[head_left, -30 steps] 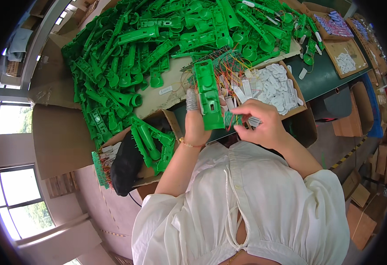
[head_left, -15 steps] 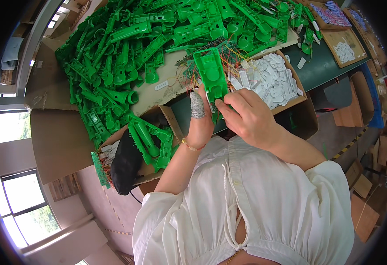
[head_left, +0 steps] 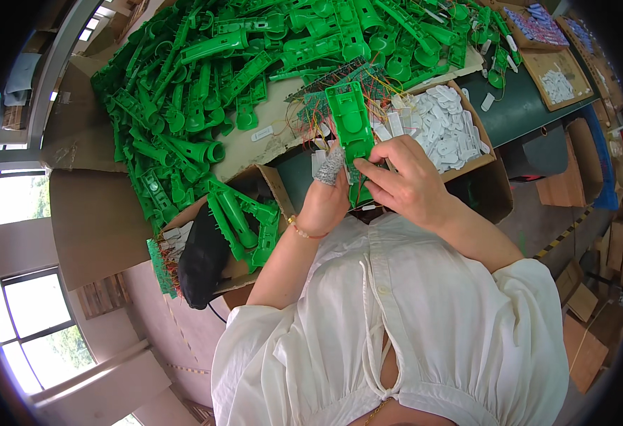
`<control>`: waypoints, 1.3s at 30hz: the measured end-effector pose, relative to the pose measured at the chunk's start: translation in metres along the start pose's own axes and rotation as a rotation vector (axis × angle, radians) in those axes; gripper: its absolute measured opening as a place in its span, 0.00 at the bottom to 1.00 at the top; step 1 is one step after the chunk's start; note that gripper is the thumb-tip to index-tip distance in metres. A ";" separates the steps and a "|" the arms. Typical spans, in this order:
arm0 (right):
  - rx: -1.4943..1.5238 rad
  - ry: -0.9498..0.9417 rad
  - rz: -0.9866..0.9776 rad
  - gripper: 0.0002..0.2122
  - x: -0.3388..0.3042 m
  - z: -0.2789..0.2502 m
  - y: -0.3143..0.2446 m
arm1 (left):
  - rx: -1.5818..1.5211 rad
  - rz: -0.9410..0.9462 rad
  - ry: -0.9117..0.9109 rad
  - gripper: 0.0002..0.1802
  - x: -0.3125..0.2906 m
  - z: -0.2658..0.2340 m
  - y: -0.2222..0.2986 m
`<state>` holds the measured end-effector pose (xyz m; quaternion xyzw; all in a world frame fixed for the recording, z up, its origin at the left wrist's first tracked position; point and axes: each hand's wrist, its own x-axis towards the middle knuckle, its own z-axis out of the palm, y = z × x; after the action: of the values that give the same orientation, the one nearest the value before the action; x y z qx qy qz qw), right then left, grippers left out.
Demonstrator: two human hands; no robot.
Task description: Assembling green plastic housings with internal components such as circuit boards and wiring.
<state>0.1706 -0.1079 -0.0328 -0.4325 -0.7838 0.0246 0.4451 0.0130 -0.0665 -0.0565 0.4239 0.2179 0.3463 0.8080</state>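
Note:
My left hand (head_left: 326, 195), its thumb wrapped in a grey covering, is closed around a green plastic housing (head_left: 349, 117). The hollow inside of this long shell faces up, its wide end pointing away from me. My right hand (head_left: 416, 186) is at the housing's near half, thumb and forefinger pinched over its right edge. What they pinch is too small to make out. Thin wires and part of a green circuit board (head_left: 358, 193) show below the fingers. Just beyond the housing lies a tangle of wired circuit boards (head_left: 313, 106).
A large heap of green plastic housings (head_left: 233, 78) covers the far left and middle of the table. Right of my hands is a cardboard box of white plastic pieces (head_left: 443, 131). A carton (head_left: 277, 188) with more green parts and a black bag (head_left: 201, 263) stands at the left.
The housing and my left hand have shifted slightly right and nearer to me. My right hand has turned a little, its fingertips still at the housing; more of the near end shows.

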 end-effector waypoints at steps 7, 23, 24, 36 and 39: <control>-0.017 -0.017 0.032 0.29 -0.005 -0.005 0.003 | -0.072 -0.020 0.006 0.26 -0.001 0.009 0.006; 1.256 -0.233 0.874 0.15 -0.018 -0.010 0.015 | 0.446 0.210 -0.204 0.27 -0.005 0.014 0.008; 1.242 -0.219 0.887 0.15 -0.018 -0.011 0.012 | 0.443 0.205 -0.205 0.27 -0.003 0.012 0.005; 1.220 0.025 0.872 0.18 -0.020 -0.007 0.005 | 0.153 0.065 -0.169 0.34 0.004 0.013 0.004; 1.246 0.082 0.851 0.17 -0.018 -0.010 -0.003 | 0.111 0.113 -0.184 0.34 -0.003 0.020 0.002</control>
<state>0.1804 -0.1257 -0.0376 -0.3669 -0.3732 0.6167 0.5881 0.0235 -0.0783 -0.0433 0.5095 0.1376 0.3385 0.7790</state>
